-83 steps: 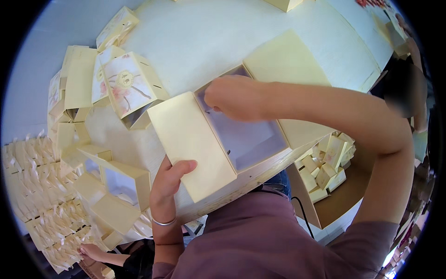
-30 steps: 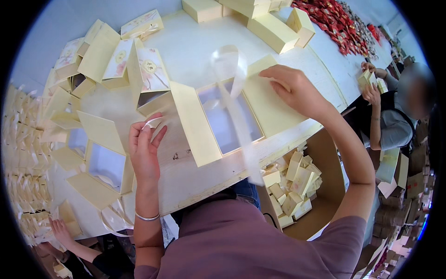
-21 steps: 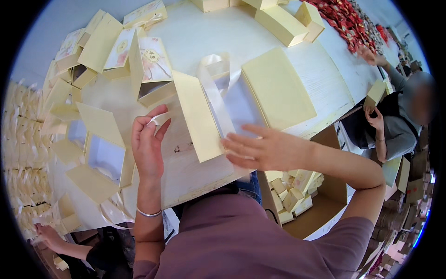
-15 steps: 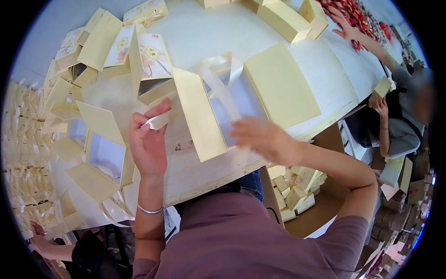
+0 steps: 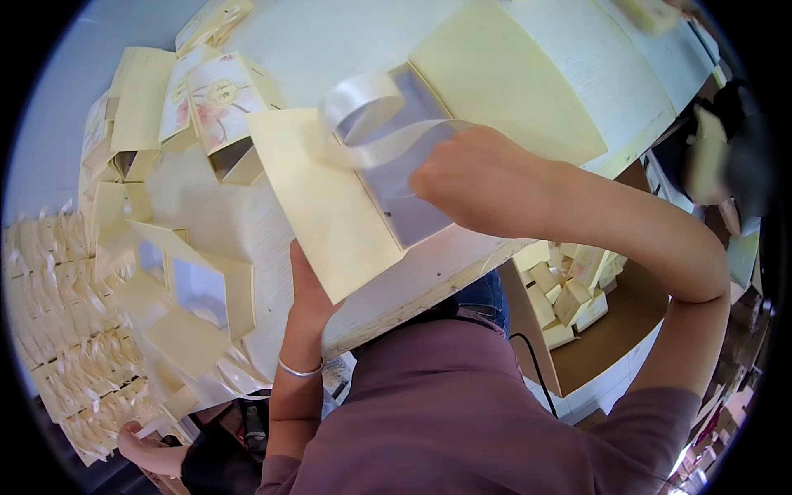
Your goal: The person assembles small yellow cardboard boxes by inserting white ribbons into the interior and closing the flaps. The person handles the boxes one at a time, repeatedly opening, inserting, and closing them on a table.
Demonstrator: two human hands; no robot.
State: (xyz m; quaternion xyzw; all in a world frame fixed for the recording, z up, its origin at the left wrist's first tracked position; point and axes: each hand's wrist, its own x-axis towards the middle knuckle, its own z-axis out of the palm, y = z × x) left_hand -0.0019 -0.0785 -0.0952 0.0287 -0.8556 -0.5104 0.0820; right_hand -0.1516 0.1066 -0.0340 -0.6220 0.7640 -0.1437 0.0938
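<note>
An open cream gift box lies on the table in front of me, with a lilac-grey inside and two wide flaps spread to either side. My right hand is closed in a fist over the box's inside. A broad white ribbon curls above the box and runs to this fist, its end hidden there. My left hand reaches beneath the near corner of the left flap. The flap covers its fingers, so their hold is hidden.
More cream boxes stand at the left, some with floral lids, others open. Rows of ribboned pieces fill the far left. A carton of small cream boxes sits below the table edge. A co-worker's hand is at lower left.
My left hand, earlier raised with a small white piece pinched in it, has gone under the left flap. My right hand has gone from a blurred, open sweep to a fist over the box.
</note>
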